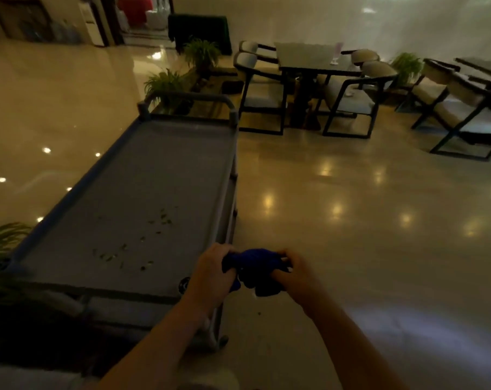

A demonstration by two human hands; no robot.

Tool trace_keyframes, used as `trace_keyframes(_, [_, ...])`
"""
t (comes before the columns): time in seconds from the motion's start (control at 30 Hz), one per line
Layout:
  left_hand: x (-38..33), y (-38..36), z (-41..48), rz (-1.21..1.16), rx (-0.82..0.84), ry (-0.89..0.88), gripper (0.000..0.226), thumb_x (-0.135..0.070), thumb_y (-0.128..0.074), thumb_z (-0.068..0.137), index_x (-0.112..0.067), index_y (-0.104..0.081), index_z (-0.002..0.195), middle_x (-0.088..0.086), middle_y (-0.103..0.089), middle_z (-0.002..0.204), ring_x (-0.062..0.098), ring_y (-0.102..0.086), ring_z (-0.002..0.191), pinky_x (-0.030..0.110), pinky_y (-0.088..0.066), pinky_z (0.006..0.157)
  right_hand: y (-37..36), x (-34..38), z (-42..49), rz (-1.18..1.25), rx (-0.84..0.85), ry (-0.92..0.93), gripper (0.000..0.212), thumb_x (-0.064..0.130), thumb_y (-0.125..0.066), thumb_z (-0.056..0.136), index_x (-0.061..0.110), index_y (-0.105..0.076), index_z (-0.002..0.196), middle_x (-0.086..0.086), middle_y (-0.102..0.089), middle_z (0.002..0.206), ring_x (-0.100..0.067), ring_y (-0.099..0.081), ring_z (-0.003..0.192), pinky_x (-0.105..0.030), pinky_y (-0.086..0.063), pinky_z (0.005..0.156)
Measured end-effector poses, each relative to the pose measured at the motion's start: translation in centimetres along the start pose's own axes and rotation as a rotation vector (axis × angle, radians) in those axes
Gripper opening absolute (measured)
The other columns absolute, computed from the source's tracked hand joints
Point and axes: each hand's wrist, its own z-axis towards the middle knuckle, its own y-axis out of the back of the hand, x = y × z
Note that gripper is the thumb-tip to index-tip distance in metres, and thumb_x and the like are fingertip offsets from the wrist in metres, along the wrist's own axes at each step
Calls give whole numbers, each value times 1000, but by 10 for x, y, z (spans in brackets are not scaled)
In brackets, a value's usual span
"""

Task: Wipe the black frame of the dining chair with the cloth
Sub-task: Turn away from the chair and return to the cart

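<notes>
Near the bottom centre of the head view, the left hand and the right hand are both closed on a bunched dark blue cloth, gripping it from either side above the floor. Just left of the hands stands a grey service cart; its flat top surface reaches away toward a far handle rail and carries small scattered bits of debris. Its near right corner lies right beside the left hand. To the right, the glossy tiled floor lies open all the way to the far seating. There, a black-framed dining chair stands at the left of a dark dining table, with another chair on the right. Potted plants line the far end of the cart.
</notes>
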Motion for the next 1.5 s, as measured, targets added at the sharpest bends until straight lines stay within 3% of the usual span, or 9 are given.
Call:
trace_keyframes(0.17, [30,9,47,7,-82,109,15,-8,-64,88,-16,-61,99,2,-55,99,4,-52,77,9,-42,67,-9,25,80,-82,130,19,33,8,-63,88,10,-56,119,-12,-63,111,-28,-64,100,-44,-55,88])
trace_keyframes(0.33, [75,28,88,39,-235,240,7,-12,-62,90,-16,-60,96,7,-58,100,14,-53,77,20,-41,69,-50,59,172,-249,280,52,35,1,-53,94,0,-50,129,-23,-56,127,-37,-56,116,-44,-47,99])
trace_keyframes(0.43, [106,40,107,23,-337,373,8,-11,-62,90,-9,-63,98,12,-59,101,20,-53,80,28,-42,72,-81,80,217,-406,419,148,20,11,-59,89,5,-54,108,-19,-60,105,-33,-63,94,-46,-54,80])
trace_keyframes(0.53, [127,44,112,-14,-456,512,10,-6,-63,87,-5,-63,98,14,-59,100,23,-55,81,23,-40,70,-107,93,244,-542,560,201,15,16,-61,87,10,-51,97,-12,-58,93,-21,-61,79,-28,-48,62])
trace_keyframes(0.77, [141,47,91,-76,-593,705,14,-8,-61,87,-17,-59,98,-3,-49,95,2,-48,76,10,-37,68,-161,103,278,-565,852,173,18,11,-61,86,4,-49,98,-18,-57,100,-33,-63,92,-48,-55,78])
trace_keyframes(1.1, [105,9,86,-98,-732,1037,13,-11,-63,86,-16,-57,96,3,-55,97,16,-55,83,34,-48,75,-179,79,304,-605,1282,218,15,13,-60,84,13,-46,89,-8,-50,85,-19,-53,71,-32,-45,62])
trace_keyframes(1.27, [77,-29,97,-110,-805,1140,12,-14,-61,88,-22,-55,94,-2,-54,93,9,-54,79,30,-46,69,-166,68,322,-665,1432,349,17,16,-61,81,16,-46,87,-5,-53,80,-11,-52,62,-26,-43,56])
trace_keyframes(1.37, [67,-46,101,-103,-838,1204,20,-9,-58,86,-26,-54,96,-6,-55,95,6,-55,82,29,-48,70,-160,67,332,-684,1478,485,18,15,-63,81,16,-48,91,-9,-60,85,-22,-62,70,-28,-45,57])
trace_keyframes(1.5, [63,-55,105,-11,-883,1235,28,1,-56,83,-20,-60,102,-1,-57,100,12,-55,86,27,-48,75,-154,66,340,-753,1450,708,21,16,-65,80,21,-55,97,0,-63,91,-14,-63,77,-22,-48,59])
